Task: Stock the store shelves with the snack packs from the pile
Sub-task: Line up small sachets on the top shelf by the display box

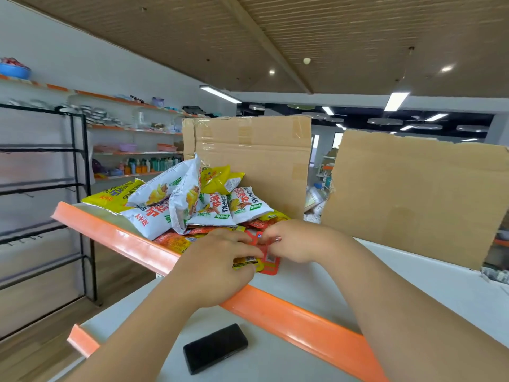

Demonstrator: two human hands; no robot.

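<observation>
Stocking looks barely begun: the left hand and right hand both have fingers curled, pinching a small flat red foil snack packet at the near foot of the heaped white and yellow snack-bag pile. That pile sits unsorted on the white orange-rimmed shelf, so nearly everything remains.

We see white and yellow snack packs over red packets, an orange-edged white shelf, a black phone, and brown cardboard.
</observation>
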